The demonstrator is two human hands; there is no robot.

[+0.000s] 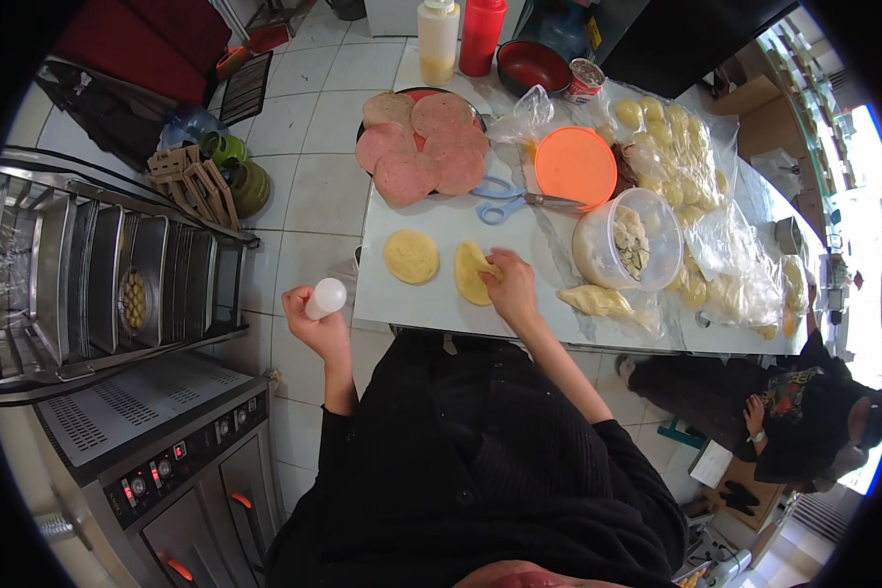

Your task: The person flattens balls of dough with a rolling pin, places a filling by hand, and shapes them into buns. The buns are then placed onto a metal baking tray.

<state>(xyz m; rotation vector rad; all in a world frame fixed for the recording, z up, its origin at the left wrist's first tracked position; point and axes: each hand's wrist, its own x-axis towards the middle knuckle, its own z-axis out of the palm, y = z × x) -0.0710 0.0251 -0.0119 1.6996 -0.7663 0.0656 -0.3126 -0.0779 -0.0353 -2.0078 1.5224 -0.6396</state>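
My left hand (314, 323) grips a white cylinder (329, 295), seen nearly end-on, beside the table's left edge. My right hand (510, 284) pinches the edge of a flattened yellow dough piece (470, 276) lying on the white table (382, 304). A round dough disc (411, 256) lies left of it. To the right are a translucent tub (629, 237) of pale filling and a bag of dough (593, 300). Above are blue-handled scissors (500, 212), an orange lid (575, 167) and a plate of several pink meat slices (406, 171).
Bagged dough balls (661, 132), two squeeze bottles (480, 34) and a red-black bowl (532, 67) crowd the back and right. A tray rack (88, 284) and steel oven (157, 431) stand at left. Another person (784, 421) is at lower right, beyond the table.
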